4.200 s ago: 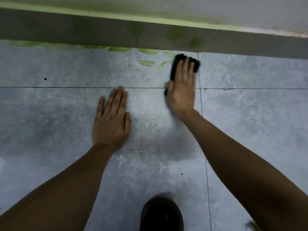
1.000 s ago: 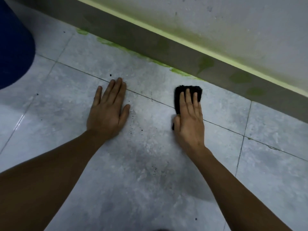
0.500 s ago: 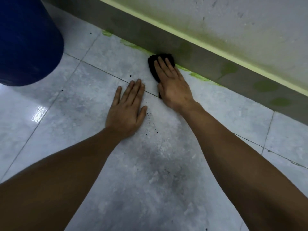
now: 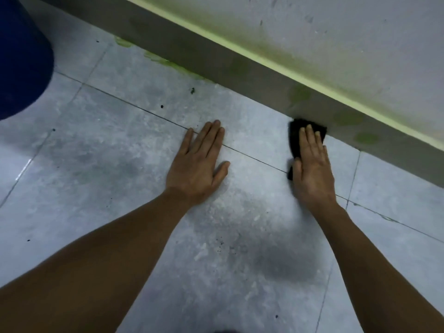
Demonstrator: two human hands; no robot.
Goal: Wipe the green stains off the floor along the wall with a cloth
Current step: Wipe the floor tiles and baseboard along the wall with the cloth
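Note:
My right hand (image 4: 312, 169) lies flat on a black cloth (image 4: 295, 138), pressing it on the grey floor tiles right at the foot of the grey skirting (image 4: 240, 68). Most of the cloth is hidden under my palm and fingers. My left hand (image 4: 198, 164) rests flat on the floor with its fingers together and nothing in it, to the left of the cloth. A thin line of green stains (image 4: 168, 63) runs along the floor edge by the skirting, up and to the left of both hands. Green blotches (image 4: 366, 138) also mark the skirting beside the cloth.
A big dark blue container (image 4: 21, 56) stands on the floor at the upper left. The white wall (image 4: 336, 32) above the skirting has a greenish band along its base. Small dark specks lie scattered on the tiles.
My right hand has slid the cloth to the right along the skirting, away from my left hand. The green smear that lay to the cloth's right there no longer shows. The view has shifted right.

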